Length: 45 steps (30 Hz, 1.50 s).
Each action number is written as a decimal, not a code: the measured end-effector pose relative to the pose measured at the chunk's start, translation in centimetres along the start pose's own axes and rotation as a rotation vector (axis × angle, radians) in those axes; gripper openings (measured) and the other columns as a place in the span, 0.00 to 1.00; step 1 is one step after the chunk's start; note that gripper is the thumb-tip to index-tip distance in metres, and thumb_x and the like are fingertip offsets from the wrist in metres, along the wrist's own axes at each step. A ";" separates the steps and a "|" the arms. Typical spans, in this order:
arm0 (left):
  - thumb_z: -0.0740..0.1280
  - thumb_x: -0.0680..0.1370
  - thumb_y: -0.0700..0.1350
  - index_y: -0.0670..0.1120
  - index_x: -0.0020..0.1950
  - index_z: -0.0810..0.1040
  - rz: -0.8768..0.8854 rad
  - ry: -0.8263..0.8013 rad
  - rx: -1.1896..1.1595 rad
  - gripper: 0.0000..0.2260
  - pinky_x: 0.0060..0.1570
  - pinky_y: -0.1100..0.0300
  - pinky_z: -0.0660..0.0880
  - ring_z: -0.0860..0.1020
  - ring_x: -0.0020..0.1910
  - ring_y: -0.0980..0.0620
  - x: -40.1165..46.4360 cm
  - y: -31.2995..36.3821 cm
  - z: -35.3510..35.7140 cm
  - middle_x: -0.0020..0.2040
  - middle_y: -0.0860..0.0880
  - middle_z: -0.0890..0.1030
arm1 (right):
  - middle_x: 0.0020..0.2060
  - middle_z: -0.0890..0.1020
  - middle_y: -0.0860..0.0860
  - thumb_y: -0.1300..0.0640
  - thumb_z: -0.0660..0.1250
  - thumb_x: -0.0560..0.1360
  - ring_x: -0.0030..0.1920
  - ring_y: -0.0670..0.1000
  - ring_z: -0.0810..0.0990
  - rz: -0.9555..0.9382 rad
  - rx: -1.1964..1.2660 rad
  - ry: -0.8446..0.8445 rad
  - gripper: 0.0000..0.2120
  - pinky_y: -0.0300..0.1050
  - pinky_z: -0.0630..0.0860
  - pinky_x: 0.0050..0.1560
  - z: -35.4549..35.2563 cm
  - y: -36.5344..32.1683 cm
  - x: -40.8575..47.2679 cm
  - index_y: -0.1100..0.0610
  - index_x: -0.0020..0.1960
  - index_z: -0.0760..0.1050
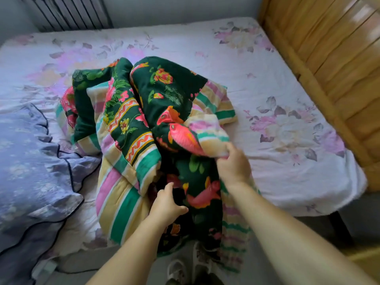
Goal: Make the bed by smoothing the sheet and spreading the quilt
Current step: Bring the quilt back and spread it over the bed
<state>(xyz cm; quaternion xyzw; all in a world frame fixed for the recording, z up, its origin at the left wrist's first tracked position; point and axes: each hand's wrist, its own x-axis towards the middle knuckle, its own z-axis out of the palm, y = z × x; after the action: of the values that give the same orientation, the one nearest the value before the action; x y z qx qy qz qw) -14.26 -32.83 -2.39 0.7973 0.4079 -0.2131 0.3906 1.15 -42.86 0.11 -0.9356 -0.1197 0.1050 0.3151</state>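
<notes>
A dark green quilt (144, 112) with red fish, flowers and a pink-green-cream striped lining lies bunched in a heap in the middle of the bed, its near end hanging over the front edge. The pale pink floral sheet (267, 95) covers the mattress and is slightly wrinkled. My right hand (232, 163) grips a striped fold of the quilt at its right side. My left hand (166, 204) is closed on a dark fold of the quilt near the bed's front edge.
A blue-grey ruffled pillow (30, 171) lies at the left end of the bed. A wooden headboard or panel (333, 64) stands along the right. A radiator (67, 13) is on the far wall. Shoes (185, 268) and a cable are on the floor below.
</notes>
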 end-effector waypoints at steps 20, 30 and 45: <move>0.73 0.72 0.44 0.49 0.57 0.73 0.318 0.156 -0.453 0.15 0.46 0.60 0.72 0.78 0.51 0.51 -1.6 12.0 -2.5 0.54 0.50 0.80 | 0.49 0.80 0.53 0.65 0.65 0.70 0.52 0.52 0.77 -0.459 0.343 0.622 0.18 0.31 0.67 0.45 -17.2 -14.7 5.7 0.53 0.57 0.79; 0.71 0.71 0.41 0.51 0.45 0.77 0.479 0.488 -0.882 0.08 0.50 0.53 0.75 0.79 0.45 0.49 2.8 32.5 -3.9 0.43 0.48 0.82 | 0.66 0.71 0.58 0.38 0.66 0.70 0.67 0.60 0.68 -0.233 -0.171 0.171 0.32 0.53 0.65 0.65 -22.4 -5.8 21.3 0.52 0.68 0.66; 0.70 0.71 0.38 0.51 0.40 0.77 0.242 0.469 -1.240 0.08 0.51 0.44 0.79 0.82 0.48 0.41 10.4 47.2 -2.8 0.44 0.46 0.83 | 0.63 0.74 0.50 0.52 0.67 0.71 0.61 0.54 0.75 0.078 0.456 -0.022 0.33 0.47 0.74 0.56 -17.9 3.9 21.9 0.43 0.70 0.53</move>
<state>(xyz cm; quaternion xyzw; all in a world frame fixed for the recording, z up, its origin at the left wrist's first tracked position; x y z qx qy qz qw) 30.35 -42.68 13.67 0.4906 0.4368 0.2848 0.6982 27.44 -49.61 9.05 -0.8430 -0.0599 0.1518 0.5126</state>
